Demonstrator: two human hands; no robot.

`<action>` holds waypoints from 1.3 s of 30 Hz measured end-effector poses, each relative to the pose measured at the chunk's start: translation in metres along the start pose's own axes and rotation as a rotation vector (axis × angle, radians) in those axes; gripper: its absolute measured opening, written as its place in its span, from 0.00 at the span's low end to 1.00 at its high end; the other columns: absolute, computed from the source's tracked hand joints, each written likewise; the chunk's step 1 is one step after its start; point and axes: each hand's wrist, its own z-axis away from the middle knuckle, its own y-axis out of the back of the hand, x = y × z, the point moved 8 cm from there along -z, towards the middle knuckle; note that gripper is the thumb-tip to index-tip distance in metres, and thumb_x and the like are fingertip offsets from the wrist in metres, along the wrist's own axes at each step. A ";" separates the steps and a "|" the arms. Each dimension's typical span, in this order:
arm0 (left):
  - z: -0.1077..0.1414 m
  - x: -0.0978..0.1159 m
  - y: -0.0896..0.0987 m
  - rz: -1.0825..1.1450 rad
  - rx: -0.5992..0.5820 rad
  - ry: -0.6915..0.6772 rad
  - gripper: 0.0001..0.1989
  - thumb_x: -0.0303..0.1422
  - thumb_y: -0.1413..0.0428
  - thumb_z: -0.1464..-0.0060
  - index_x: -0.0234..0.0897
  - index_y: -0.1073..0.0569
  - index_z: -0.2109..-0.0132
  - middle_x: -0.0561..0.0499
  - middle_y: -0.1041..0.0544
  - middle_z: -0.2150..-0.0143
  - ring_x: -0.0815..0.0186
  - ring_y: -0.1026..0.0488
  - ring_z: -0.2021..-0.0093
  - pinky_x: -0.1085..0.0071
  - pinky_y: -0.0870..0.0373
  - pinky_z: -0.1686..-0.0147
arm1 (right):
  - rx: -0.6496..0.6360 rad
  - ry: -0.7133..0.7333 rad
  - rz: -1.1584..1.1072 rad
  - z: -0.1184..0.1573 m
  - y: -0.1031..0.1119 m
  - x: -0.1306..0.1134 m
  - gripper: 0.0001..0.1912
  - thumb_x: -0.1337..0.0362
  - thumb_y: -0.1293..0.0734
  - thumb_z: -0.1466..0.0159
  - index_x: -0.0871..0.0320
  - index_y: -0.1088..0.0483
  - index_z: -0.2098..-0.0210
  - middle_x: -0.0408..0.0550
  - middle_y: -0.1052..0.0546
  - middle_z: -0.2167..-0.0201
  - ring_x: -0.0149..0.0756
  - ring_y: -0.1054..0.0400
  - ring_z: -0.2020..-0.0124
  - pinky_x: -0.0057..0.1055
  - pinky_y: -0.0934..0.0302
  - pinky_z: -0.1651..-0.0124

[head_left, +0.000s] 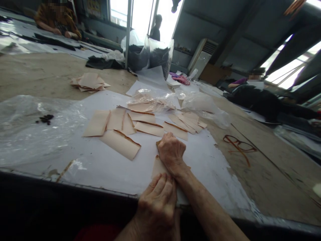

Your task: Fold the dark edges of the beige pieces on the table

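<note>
Nearest, a beige piece [155, 167] is found near the close edge of the table [276, 195], on a white sheet [112, 174] and partly covered. The left hand [158, 201] is laid over it with the fingers drawn close together; whether the piece is pinched or merely pressed cannot be told. Just beyond, the right hand [172, 149] is curled into a near-fist, and a brown edge is seen poking out beside it — anything held within is hidden.

The piece is judged to be light, thin and fairly stiff, like card or thin leather, bendable but easily creased. The brown edging might be tacky, so it would best be taken by a plain side or corner, with the rest kept flat.

Farther on, brown-edged pieces [121, 144] are spread about, some overlapping. Clear plastic [25, 137] bearing dark bits [46, 118] is laid to the left, and glasses [238, 150] are set down to the right. Beyond these, crumpled plastic [208, 107] and a loose stack [89, 82] of beige pieces are seen. Farthest — past filled bags [160, 58] — people [43, 18] are seen at left, at right and by the window.
</note>
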 end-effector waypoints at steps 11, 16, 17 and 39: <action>0.001 -0.001 -0.004 0.006 -0.018 -0.032 0.24 0.30 0.51 0.60 0.24 0.32 0.53 0.41 0.29 0.55 0.56 0.35 0.52 0.62 0.39 0.48 | -0.014 -0.068 -0.124 0.007 0.035 0.033 0.16 0.62 0.50 0.35 0.60 0.34 0.69 0.48 0.28 0.77 0.33 0.34 0.75 0.26 0.53 0.75; 0.000 -0.003 0.000 0.081 0.030 0.007 0.20 0.29 0.51 0.60 0.25 0.29 0.58 0.42 0.28 0.59 0.58 0.32 0.56 0.64 0.36 0.50 | -0.067 0.099 0.002 0.027 0.020 0.011 0.14 0.64 0.48 0.37 0.60 0.35 0.70 0.47 0.27 0.77 0.32 0.34 0.78 0.25 0.56 0.78; 0.000 -0.002 0.000 0.076 0.027 0.007 0.20 0.29 0.51 0.60 0.25 0.29 0.58 0.42 0.27 0.60 0.58 0.32 0.56 0.64 0.36 0.51 | -0.058 0.103 0.019 0.026 0.017 0.008 0.14 0.64 0.48 0.37 0.60 0.35 0.71 0.47 0.27 0.77 0.32 0.34 0.78 0.25 0.56 0.78; 0.000 0.000 0.000 0.020 0.011 -0.032 0.23 0.30 0.51 0.59 0.25 0.31 0.54 0.41 0.28 0.57 0.56 0.34 0.54 0.62 0.36 0.50 | -0.017 0.009 -0.157 0.016 0.033 0.026 0.14 0.63 0.48 0.36 0.59 0.34 0.70 0.47 0.27 0.77 0.31 0.33 0.76 0.25 0.56 0.76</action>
